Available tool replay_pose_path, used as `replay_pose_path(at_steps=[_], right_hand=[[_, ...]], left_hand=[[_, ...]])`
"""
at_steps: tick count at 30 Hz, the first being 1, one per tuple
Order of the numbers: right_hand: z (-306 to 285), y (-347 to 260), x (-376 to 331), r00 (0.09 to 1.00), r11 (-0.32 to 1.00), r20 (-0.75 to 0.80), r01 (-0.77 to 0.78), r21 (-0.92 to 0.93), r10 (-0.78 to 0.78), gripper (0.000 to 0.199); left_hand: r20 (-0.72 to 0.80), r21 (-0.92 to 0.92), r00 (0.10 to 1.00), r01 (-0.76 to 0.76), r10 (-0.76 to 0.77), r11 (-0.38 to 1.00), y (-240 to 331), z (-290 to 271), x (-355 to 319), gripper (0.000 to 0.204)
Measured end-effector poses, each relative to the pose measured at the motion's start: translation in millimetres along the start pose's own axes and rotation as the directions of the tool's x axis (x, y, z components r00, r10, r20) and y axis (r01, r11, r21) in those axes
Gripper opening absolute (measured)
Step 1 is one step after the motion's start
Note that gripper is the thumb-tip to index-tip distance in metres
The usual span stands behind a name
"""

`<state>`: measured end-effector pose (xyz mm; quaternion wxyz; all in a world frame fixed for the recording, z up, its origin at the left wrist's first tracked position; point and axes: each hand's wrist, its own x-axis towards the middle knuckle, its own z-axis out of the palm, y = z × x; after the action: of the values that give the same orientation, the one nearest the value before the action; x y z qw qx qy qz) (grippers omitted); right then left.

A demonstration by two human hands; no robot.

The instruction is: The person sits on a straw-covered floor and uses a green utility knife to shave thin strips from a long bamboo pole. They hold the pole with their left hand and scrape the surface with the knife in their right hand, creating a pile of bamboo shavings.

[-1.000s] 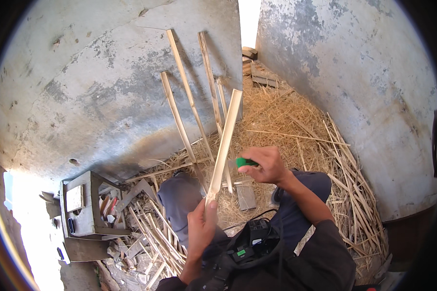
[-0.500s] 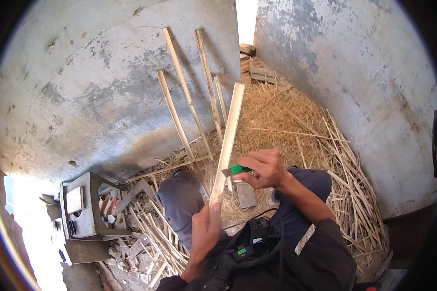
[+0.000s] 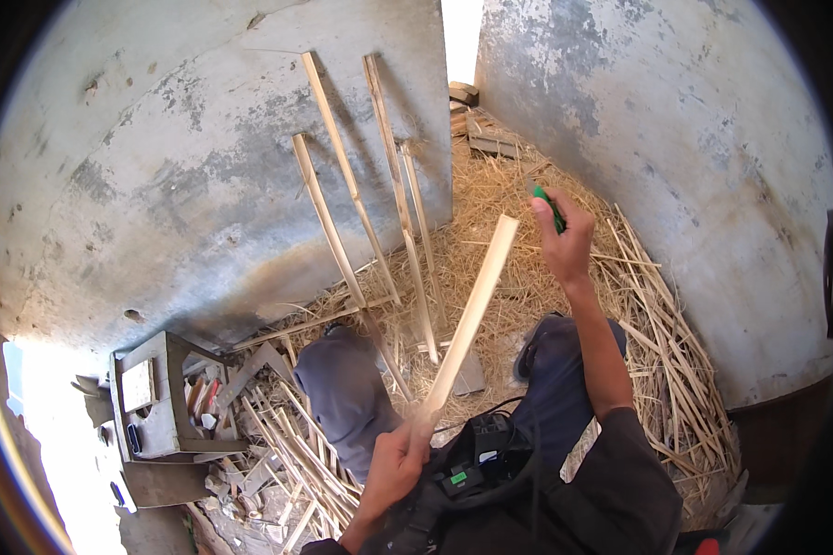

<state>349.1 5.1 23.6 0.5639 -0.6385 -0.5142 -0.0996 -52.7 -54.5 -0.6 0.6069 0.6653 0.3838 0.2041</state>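
My left hand (image 3: 398,462) is wrapped round the lower end of a pale split bamboo strip (image 3: 475,314). The strip slants up and away to the right, its far end free in the air. Out beyond that end, my right hand (image 3: 569,239) grips a utility knife (image 3: 555,211) with a green handle, its blade end pointing up and to the left, hard to make out against the shavings. Knife and strip are apart. Several long bamboo strips (image 3: 342,166) lean against the wall in front of me.
Curly shavings (image 3: 500,199) cover the floor ahead. Piles of thin strips lie by my right leg (image 3: 666,370) and left leg (image 3: 296,453). A worn wooden box-like stand (image 3: 153,421) holding small items is at left. Grey walls (image 3: 648,185) rise around; a black bag (image 3: 481,462) rests at my waist.
My right hand has moved up and away with the knife, off the bamboo strip. The strip's far end has swung right and lower, its held end staying in my left hand.
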Motion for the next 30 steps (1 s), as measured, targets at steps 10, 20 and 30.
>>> replay_pose_path(at_steps=[10,20,30], right_hand=[[31.6,-52.6,-46.7,0.864,0.880,0.215,0.402,0.252,-0.456,0.038],[28.2,-64.9,-46.1,0.825,0.862,0.251,0.472,0.186,-0.506,0.032],[41.1,-36.8,-37.9,0.898,0.889,0.062,0.419,0.185,-0.436,0.034]], left_hand=[[-0.114,-0.090,0.993,-0.046,0.035,0.995,8.7,-9.8,21.8,0.035],[-0.083,-0.084,0.996,-0.042,0.035,0.996,4.0,-4.6,23.4,0.036],[-0.017,-0.072,1.000,-0.017,0.016,0.997,-2.4,-5.9,17.4,0.049]])
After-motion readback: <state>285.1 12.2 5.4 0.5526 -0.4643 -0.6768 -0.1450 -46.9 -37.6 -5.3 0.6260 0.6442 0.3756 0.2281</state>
